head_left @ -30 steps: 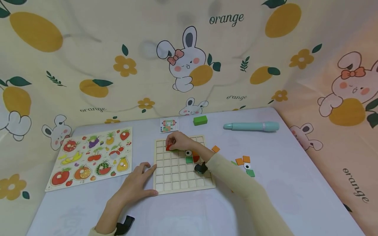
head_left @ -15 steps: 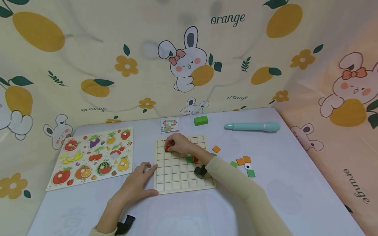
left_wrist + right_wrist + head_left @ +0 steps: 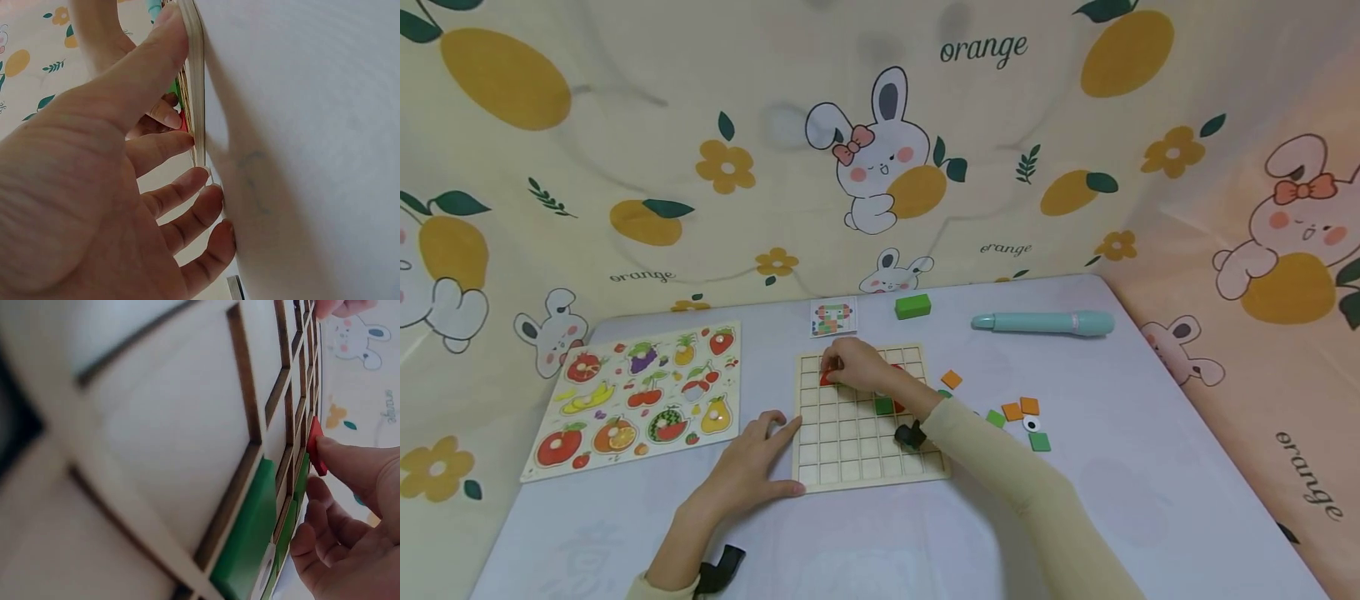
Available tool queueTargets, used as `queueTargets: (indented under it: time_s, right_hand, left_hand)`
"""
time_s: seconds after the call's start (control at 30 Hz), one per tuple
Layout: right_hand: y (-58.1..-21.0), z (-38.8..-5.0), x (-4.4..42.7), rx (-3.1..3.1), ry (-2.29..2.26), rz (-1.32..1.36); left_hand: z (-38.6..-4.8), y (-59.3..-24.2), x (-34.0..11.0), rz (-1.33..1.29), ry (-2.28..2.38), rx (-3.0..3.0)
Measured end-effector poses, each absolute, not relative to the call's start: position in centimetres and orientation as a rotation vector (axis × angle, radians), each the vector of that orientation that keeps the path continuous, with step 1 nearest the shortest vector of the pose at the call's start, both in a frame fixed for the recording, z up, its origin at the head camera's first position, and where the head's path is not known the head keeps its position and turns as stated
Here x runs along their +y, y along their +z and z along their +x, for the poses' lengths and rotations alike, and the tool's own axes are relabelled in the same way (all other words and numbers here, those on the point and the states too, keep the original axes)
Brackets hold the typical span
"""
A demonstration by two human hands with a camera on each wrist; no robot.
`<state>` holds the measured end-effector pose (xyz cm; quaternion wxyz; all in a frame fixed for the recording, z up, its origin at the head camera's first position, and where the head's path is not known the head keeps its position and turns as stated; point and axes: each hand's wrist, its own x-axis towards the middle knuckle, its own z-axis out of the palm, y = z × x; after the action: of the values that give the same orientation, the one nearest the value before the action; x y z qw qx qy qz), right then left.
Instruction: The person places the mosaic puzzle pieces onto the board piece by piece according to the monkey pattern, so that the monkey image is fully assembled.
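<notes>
My right hand (image 3: pixel 859 367) pinches a small red tile (image 3: pixel 315 447) between thumb and fingers, at the upper-left part of a wooden grid board (image 3: pixel 835 454). In the right wrist view the tile is tilted, at the grid beside green tiles (image 3: pixel 300 478). My left hand (image 3: pixel 741 471) rests against the board's left edge, with thumb at the near corner and index finger higher up. Its fingers are relaxed and bent a little. A green tile (image 3: pixel 883 406) and part of a red tile (image 3: pixel 898 407) sit in the grid; my right hand and forearm hide other cells.
Loose orange tiles (image 3: pixel 1011 412), green tiles (image 3: pixel 1040 442) and a round-eye tile (image 3: pixel 1032 424) lie right of the board. Behind it are a pattern card (image 3: pixel 832 317), a green block (image 3: pixel 913 307) and a teal pen (image 3: pixel 1042 322). A fruit puzzle board (image 3: pixel 625 417) lies left.
The head view has shifted slightly. My right hand stays at the same upper-left area with the red tile, moving only a little. My left hand keeps its place on the board's edge.
</notes>
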<state>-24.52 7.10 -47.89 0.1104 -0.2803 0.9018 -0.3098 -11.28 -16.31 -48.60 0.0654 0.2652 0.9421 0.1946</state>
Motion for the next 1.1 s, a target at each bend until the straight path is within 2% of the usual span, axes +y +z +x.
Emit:
queueTargets:
  time_s: [0.3, 0.67, 0.9, 1.1]
  right_hand:
    - [-48.1, -24.4, 7.1, 2.713, -0.790, -0.858]
    - [-47.6, -24.4, 8.5, 2.701, -0.915, -0.864]
    - [-46.6, -23.7, 13.7, 2.522, -1.367, -0.772]
    - [-46.1, -21.5, 20.5, 2.628, -1.291, -0.615]
  left_hand:
    - [-11.3, -48.7, -16.3, 0.782, 0.575, 2.840]
    - [-11.3, -48.4, -16.0, 0.764, 0.567, 2.841]
    - [-11.3, -48.4, -16.0, 0.761, 0.591, 2.826]
    - [-11.3, -48.5, -16.1, 0.749, 0.580, 2.835]
